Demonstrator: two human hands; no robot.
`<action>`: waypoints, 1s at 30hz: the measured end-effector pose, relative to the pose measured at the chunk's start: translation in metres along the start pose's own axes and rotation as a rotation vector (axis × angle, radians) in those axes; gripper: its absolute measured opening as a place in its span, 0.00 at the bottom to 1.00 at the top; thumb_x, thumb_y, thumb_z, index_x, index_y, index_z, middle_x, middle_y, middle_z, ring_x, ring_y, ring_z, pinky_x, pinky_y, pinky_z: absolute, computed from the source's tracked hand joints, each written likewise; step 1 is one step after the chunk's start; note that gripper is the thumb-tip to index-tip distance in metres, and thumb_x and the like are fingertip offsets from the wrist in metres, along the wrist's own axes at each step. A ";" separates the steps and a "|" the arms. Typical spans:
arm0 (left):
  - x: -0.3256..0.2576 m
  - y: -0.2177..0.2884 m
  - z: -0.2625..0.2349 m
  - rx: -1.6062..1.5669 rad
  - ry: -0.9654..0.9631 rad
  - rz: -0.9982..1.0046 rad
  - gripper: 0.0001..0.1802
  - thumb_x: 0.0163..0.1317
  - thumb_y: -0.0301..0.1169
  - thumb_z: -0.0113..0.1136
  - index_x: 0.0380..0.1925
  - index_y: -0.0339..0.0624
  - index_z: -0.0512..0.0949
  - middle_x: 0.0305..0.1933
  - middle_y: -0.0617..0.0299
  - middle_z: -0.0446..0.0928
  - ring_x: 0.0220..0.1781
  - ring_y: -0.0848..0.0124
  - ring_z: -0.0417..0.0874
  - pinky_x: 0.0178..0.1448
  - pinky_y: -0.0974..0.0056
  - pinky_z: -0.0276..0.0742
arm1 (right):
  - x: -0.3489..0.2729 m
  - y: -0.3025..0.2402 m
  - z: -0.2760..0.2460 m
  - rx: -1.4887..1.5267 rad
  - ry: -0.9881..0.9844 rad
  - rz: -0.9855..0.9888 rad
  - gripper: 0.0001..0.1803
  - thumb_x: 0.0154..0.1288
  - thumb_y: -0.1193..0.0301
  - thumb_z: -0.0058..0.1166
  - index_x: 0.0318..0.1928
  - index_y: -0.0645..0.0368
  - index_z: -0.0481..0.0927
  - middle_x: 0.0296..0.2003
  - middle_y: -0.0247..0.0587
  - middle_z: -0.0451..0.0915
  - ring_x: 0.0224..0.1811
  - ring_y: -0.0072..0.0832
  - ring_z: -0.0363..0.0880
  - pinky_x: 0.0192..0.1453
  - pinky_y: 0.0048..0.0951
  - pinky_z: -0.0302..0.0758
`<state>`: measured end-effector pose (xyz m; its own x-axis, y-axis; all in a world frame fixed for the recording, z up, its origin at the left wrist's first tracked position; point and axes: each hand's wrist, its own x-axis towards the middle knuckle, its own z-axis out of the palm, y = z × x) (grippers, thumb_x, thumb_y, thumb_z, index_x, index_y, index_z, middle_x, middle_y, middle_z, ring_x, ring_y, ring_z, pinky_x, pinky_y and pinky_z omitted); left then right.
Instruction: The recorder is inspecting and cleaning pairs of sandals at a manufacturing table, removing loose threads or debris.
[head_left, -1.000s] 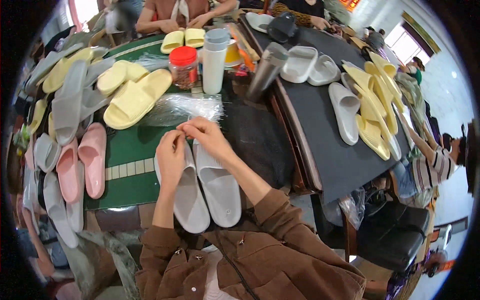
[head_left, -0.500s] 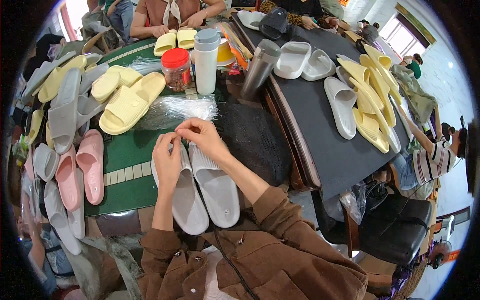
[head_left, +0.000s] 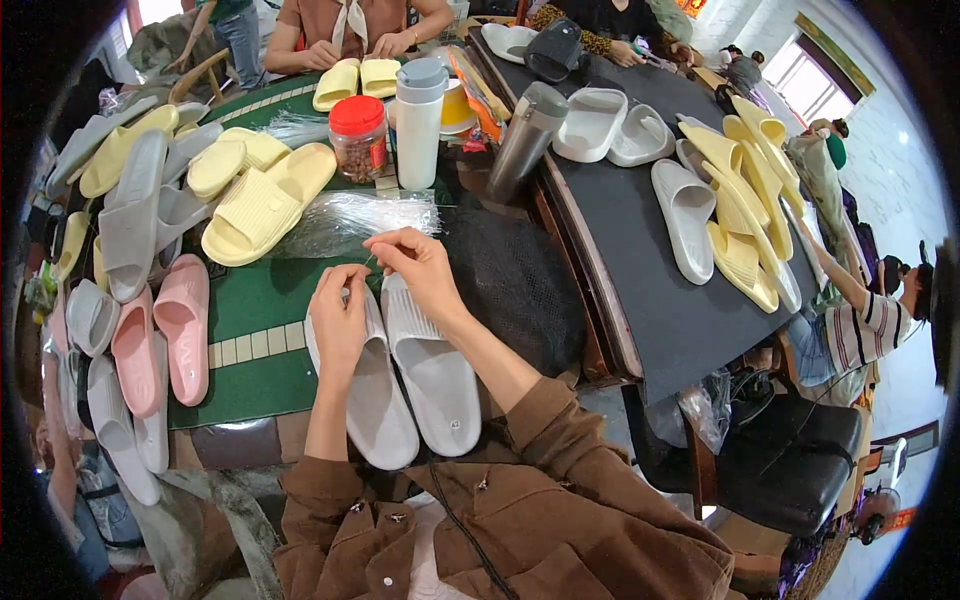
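Note:
A pair of grey slide slippers [head_left: 437, 385] lies in front of me, toes away, partly hidden by my hands. My left hand [head_left: 341, 308] hovers over the left slipper's strap, thumb and fingers pinched. Just above it to the right, my right hand [head_left: 415, 268] is closed in a pinch too. A thin strand [head_left: 371, 259] shows at the right fingertips, running down towards the left hand. What the left fingers hold, if anything, is too small to make out. Right behind the hands lies a bundle of clear plastic strands [head_left: 372, 217] in a bag.
Yellow slippers [head_left: 268, 205], grey ones and pink ones [head_left: 183, 330] crowd the left side. A red-lidded jar [head_left: 358, 140], a white bottle [head_left: 418, 130] and a steel flask [head_left: 526, 140] stand behind. More slippers [head_left: 683, 220] lie on the dark right-hand table [head_left: 640, 320]. Across sits another person.
My hands have drawn slightly apart, the right one rising a little. A thin strand now shows at the right fingertips. The slipper pair stays in place.

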<state>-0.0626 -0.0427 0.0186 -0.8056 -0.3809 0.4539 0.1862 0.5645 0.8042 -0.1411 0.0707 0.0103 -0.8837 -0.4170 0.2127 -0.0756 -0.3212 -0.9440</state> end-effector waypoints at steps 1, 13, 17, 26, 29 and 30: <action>0.000 -0.004 0.000 0.027 -0.011 0.022 0.06 0.62 0.23 0.53 0.35 0.33 0.78 0.32 0.55 0.76 0.32 0.64 0.77 0.37 0.64 0.72 | 0.000 -0.001 0.000 0.011 0.056 -0.034 0.08 0.65 0.73 0.56 0.41 0.62 0.83 0.35 0.33 0.81 0.32 0.14 0.74 0.37 0.18 0.72; 0.000 -0.001 -0.001 0.031 -0.033 0.022 0.06 0.63 0.23 0.52 0.36 0.33 0.78 0.32 0.55 0.75 0.32 0.65 0.76 0.36 0.64 0.71 | 0.004 0.009 -0.003 -0.266 -0.108 -0.088 0.14 0.67 0.74 0.52 0.50 0.63 0.81 0.40 0.36 0.75 0.37 0.20 0.75 0.46 0.21 0.74; -0.001 -0.001 -0.001 0.016 -0.006 0.010 0.06 0.63 0.23 0.53 0.35 0.33 0.78 0.30 0.55 0.75 0.29 0.66 0.76 0.33 0.64 0.72 | 0.002 0.009 -0.002 -0.271 -0.116 -0.120 0.15 0.68 0.74 0.51 0.53 0.62 0.80 0.41 0.34 0.73 0.41 0.19 0.74 0.50 0.21 0.72; -0.002 -0.006 -0.001 0.143 -0.005 0.014 0.05 0.58 0.23 0.54 0.31 0.35 0.79 0.28 0.55 0.73 0.31 0.63 0.75 0.36 0.61 0.71 | 0.002 0.004 -0.004 0.050 -0.040 -0.006 0.11 0.69 0.72 0.50 0.47 0.64 0.81 0.38 0.33 0.76 0.37 0.17 0.75 0.46 0.19 0.73; -0.001 -0.006 -0.001 0.167 -0.031 0.003 0.05 0.59 0.24 0.54 0.31 0.35 0.79 0.29 0.55 0.74 0.33 0.62 0.76 0.38 0.59 0.71 | 0.003 0.007 -0.005 0.096 0.000 0.007 0.09 0.69 0.73 0.50 0.41 0.64 0.82 0.37 0.33 0.77 0.36 0.17 0.75 0.45 0.20 0.74; 0.000 -0.006 -0.001 0.169 -0.030 0.002 0.05 0.59 0.24 0.54 0.31 0.35 0.79 0.29 0.55 0.74 0.33 0.62 0.76 0.38 0.59 0.71 | 0.003 0.007 -0.004 0.097 -0.001 0.008 0.09 0.69 0.73 0.50 0.41 0.64 0.82 0.37 0.33 0.77 0.36 0.17 0.75 0.45 0.20 0.74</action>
<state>-0.0629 -0.0470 0.0143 -0.8222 -0.3593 0.4414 0.0925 0.6809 0.7265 -0.1460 0.0708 0.0030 -0.8834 -0.4212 0.2053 -0.0233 -0.3982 -0.9170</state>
